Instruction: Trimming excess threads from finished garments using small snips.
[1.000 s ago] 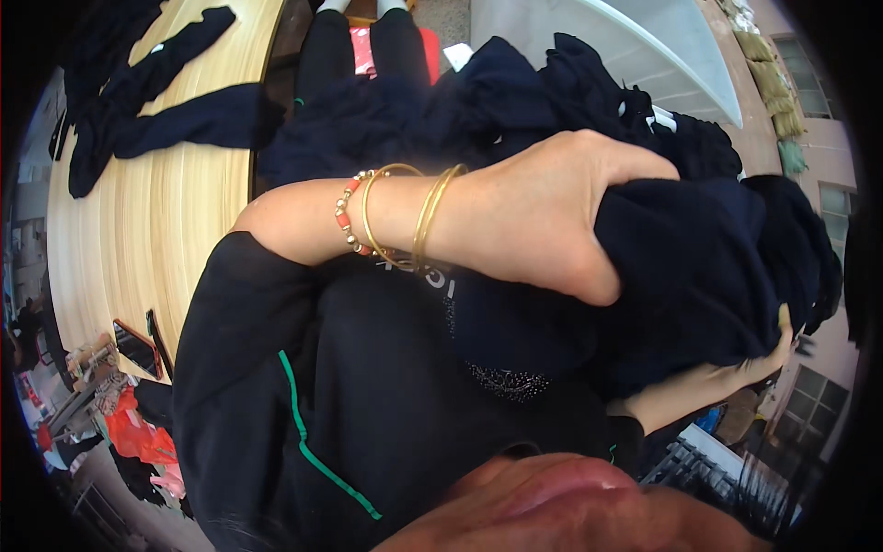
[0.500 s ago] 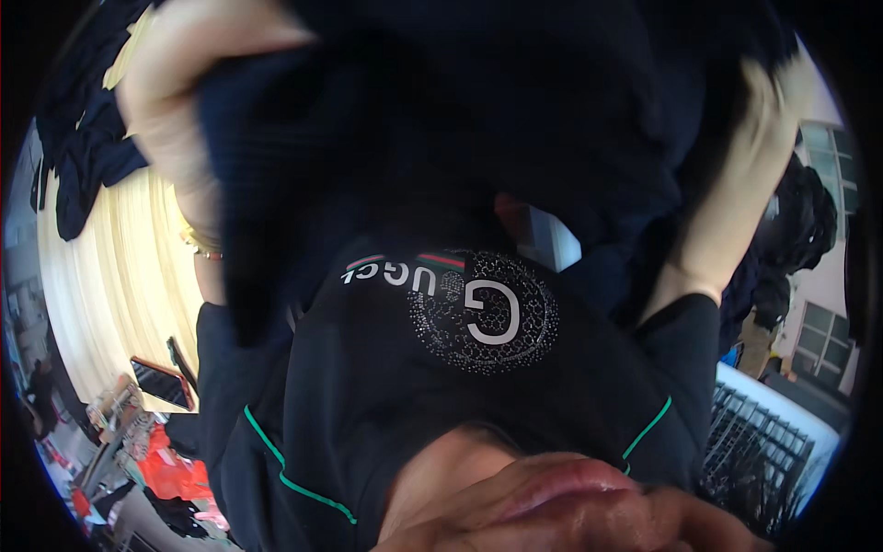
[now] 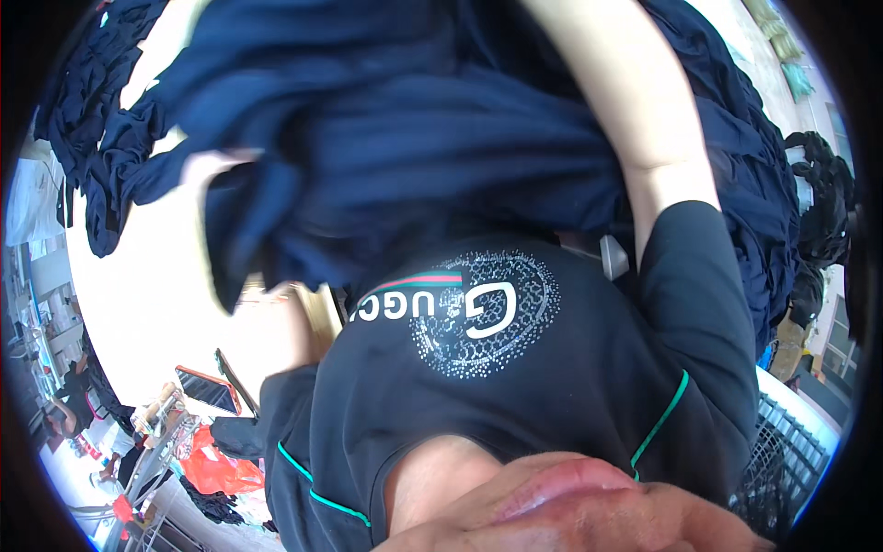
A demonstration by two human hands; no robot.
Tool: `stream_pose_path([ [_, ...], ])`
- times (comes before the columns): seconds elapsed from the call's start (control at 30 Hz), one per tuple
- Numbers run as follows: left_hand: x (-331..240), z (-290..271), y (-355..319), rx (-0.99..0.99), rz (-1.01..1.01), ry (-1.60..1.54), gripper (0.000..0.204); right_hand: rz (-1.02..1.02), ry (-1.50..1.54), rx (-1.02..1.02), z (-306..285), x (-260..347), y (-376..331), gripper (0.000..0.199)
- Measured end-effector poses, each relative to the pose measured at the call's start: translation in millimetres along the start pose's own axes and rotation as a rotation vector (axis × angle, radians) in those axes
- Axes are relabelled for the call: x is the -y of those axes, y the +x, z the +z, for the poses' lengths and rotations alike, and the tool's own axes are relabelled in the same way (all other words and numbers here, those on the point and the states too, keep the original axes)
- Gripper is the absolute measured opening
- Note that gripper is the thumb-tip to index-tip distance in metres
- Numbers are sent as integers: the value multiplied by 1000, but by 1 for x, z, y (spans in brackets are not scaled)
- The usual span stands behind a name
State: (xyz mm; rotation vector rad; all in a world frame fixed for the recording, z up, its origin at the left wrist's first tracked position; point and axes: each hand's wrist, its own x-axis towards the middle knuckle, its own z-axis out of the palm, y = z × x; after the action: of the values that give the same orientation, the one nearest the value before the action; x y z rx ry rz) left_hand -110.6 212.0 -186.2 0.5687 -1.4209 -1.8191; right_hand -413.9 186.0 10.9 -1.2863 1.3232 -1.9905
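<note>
On the smooth pale wooden tabletop (image 3: 120,304) lie a flat red-edged phone (image 3: 209,390) and crumpled dark fabric garments (image 3: 115,152). To the tabletop's right spreads loose navy cloth (image 3: 460,152).

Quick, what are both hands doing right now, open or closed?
Left hand: a blur beside the dark blue cloth; can't tell whether it's open or closed.
Right hand: outside the picture, past the top edge; can't tell.

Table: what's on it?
A phone, a thin dark item and dark clothes lie on it. Navy cloth hides part of the table; anything behind it there can't be seen.
</note>
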Motion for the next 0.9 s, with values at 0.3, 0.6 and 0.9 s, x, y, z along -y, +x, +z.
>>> stream_pose_path([
  [0.3, 47, 76, -7, 377, -599, 33, 41, 373, -653, -71, -4, -234, -92, 56],
  [0.6, -68, 94, 100, 708, -394, 1366, 50, 451, -569, 146, -2, -264, -144, 63],
  [0.9, -51, 127, 123, 466, -20, 590, 21, 341, -171, 496, -42, -309, -78, 49],
])
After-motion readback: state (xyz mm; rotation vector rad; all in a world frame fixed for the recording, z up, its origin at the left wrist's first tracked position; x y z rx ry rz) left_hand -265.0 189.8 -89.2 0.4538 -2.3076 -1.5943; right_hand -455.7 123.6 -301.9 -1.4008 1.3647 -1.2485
